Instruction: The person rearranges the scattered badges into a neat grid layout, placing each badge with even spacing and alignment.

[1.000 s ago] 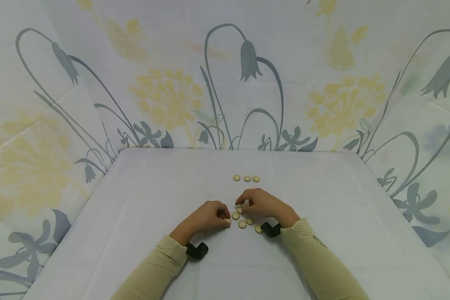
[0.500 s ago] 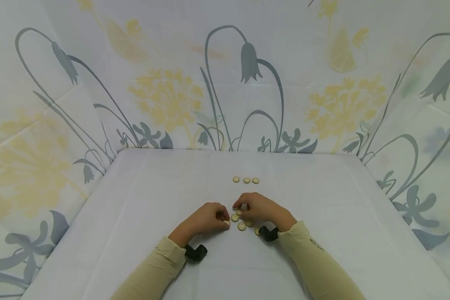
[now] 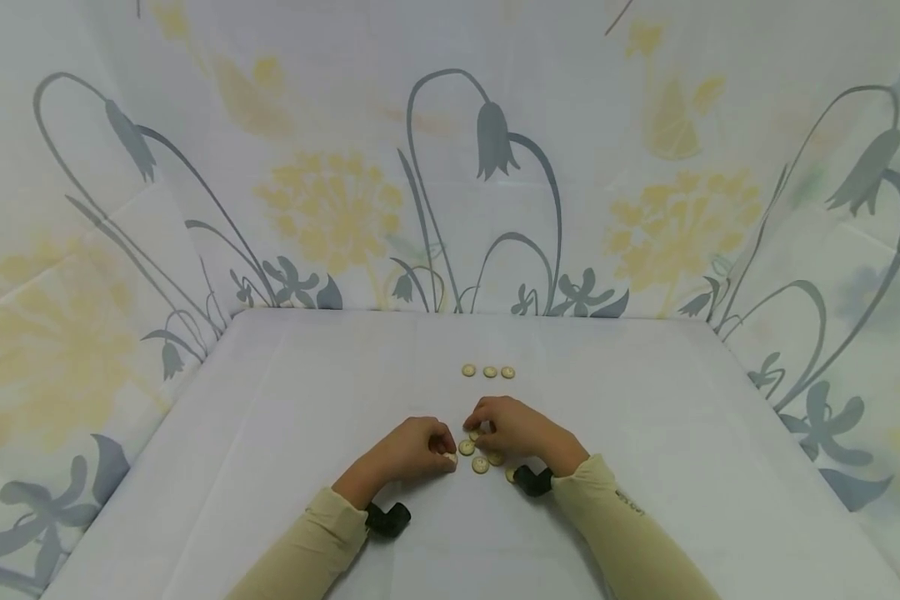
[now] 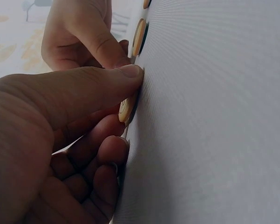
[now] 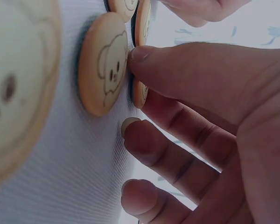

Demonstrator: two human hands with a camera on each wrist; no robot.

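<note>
My left hand [image 3: 412, 447] pinches a round wooden disc [image 4: 125, 109] between thumb and forefinger, at the tabletop, its other fingers curled below. My right hand [image 3: 517, 425] has thumb and forefinger on either side of another wooden disc [image 5: 140, 93], gripping it low against the cloth. Between and below the hands lie more discs, one beside the right fingertips [image 3: 467, 448] and one nearer the front [image 3: 480, 465]. A disc in the right wrist view [image 5: 102, 65] carries a drawn bear face. Another disc [image 3: 510, 475] is partly hidden by the right wrist camera.
Farther back, a row of three discs includes a left one [image 3: 468, 370], a middle one [image 3: 490, 372] and a right one [image 3: 507, 372]. White cloth covers the table [image 3: 330, 367]. Flower-printed fabric [image 3: 450, 167] hangs around its back and sides.
The head view has tilted up slightly, so everything sits lower in it. My right hand has lowered and its fingers have closed around a disc. My left hand keeps its pinch.
</note>
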